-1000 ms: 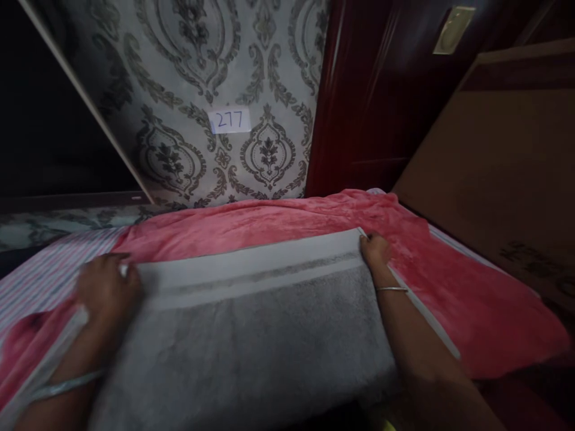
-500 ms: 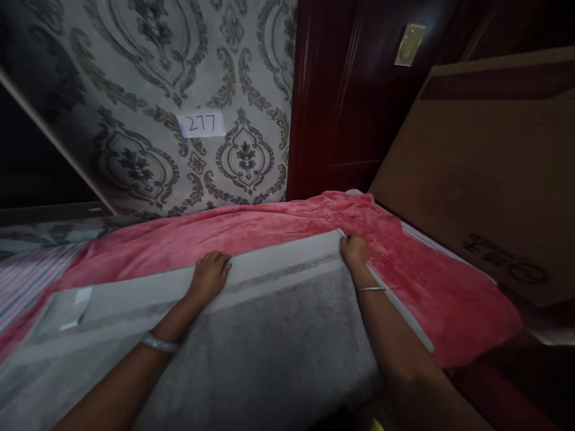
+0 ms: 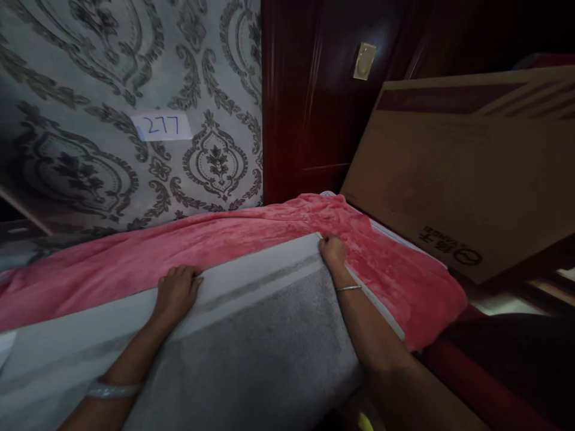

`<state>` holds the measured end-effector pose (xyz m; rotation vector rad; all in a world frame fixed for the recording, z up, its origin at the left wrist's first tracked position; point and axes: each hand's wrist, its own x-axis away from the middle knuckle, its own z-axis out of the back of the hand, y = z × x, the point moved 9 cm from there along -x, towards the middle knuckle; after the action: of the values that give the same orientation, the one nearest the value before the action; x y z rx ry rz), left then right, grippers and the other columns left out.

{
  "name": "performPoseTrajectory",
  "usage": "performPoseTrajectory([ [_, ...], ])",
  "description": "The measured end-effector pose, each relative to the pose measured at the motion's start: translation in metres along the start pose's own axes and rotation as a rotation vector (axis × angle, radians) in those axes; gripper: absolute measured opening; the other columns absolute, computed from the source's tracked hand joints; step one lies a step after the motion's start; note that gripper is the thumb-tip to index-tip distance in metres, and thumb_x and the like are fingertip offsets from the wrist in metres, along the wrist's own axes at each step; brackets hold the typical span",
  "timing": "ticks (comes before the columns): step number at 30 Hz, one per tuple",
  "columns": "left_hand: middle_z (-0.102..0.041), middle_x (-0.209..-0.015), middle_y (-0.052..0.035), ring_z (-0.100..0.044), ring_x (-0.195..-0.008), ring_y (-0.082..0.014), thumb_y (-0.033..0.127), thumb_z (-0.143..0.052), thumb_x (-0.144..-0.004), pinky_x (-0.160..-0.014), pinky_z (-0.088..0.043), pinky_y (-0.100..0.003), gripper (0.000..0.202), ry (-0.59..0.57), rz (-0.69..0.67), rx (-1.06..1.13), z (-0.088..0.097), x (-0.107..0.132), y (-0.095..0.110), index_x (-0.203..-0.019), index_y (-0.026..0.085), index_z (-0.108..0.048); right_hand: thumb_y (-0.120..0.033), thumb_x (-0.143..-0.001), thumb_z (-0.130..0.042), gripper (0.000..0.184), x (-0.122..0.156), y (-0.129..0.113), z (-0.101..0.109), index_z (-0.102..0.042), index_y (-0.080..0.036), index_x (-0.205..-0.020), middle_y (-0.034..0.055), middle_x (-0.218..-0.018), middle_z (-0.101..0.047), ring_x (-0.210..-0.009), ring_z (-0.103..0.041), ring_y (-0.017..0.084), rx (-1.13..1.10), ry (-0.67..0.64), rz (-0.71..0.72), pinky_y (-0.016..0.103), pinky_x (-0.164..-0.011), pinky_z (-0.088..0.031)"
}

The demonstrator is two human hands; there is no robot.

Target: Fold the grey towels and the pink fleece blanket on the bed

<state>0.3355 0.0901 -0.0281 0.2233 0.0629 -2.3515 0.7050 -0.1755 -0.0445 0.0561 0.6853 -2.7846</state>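
A large grey towel [image 3: 269, 335] with paler bands along its far edge lies spread over a pink plush blanket [image 3: 242, 233]. My right hand [image 3: 333, 252] pinches its far right corner, fingers closed. My left hand [image 3: 177, 293] bends its fingers over the far edge, left of the corner, with the thumb toward the right. Its fingertips are partly hidden behind that edge. Part of a white label [image 3: 6, 346] shows on the towel at the left border of the view. Under my right forearm another layer of the towel's edge sticks out.
Behind the blanket rises a patterned wall [image 3: 215, 72] bearing a paper marked 277 [image 3: 164, 126]. Beside it is a dark red wooden panel [image 3: 305, 108] with a brass-coloured plate [image 3: 365, 61]. A big cardboard box [image 3: 449, 173] leans at the right.
The view has turned to the right, so the wall, box and towel appear farther left. Both hands keep their places on the towel's far edge.
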Motion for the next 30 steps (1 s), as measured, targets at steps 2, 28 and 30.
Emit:
performPoseTrajectory([
  [2,-0.070,-0.118,-0.0144,-0.059,-0.113,-0.0328,0.030,-0.041,-0.095,-0.090,-0.047,-0.045,0.032,-0.023,0.020,0.010,-0.002,-0.001,-0.002,-0.109,0.017,-0.068,-0.026,-0.096,-0.050,0.035,0.000,0.001,0.001,-0.073,-0.016,-0.120,0.0162,-0.115,-0.075,-0.108,-0.070,0.024,-0.006,-0.001,-0.009,0.027,-0.087,-0.051],
  [28,-0.072,-0.114,-0.0142,-0.061,-0.114,-0.0319,0.023,-0.045,-0.092,-0.094,-0.047,-0.045,0.030,-0.021,0.217,0.090,0.002,0.004,-0.016,-0.104,0.017,-0.072,-0.026,-0.094,-0.050,0.039,-0.001,0.010,-0.009,-0.073,-0.010,-0.122,0.0225,-0.114,-0.074,-0.107,-0.071,0.031,0.025,-0.010,-0.015,0.034,-0.086,-0.054],
  [30,-0.073,-0.112,-0.0145,-0.061,-0.113,-0.0321,0.023,-0.046,-0.092,-0.093,-0.047,-0.045,0.029,-0.012,0.228,0.091,0.002,0.005,-0.018,-0.102,0.018,-0.073,-0.027,-0.095,-0.050,0.039,-0.001,0.010,-0.009,-0.073,-0.010,-0.122,0.0222,-0.113,-0.074,-0.107,-0.071,0.031,0.026,-0.010,-0.010,0.034,-0.086,-0.054],
])
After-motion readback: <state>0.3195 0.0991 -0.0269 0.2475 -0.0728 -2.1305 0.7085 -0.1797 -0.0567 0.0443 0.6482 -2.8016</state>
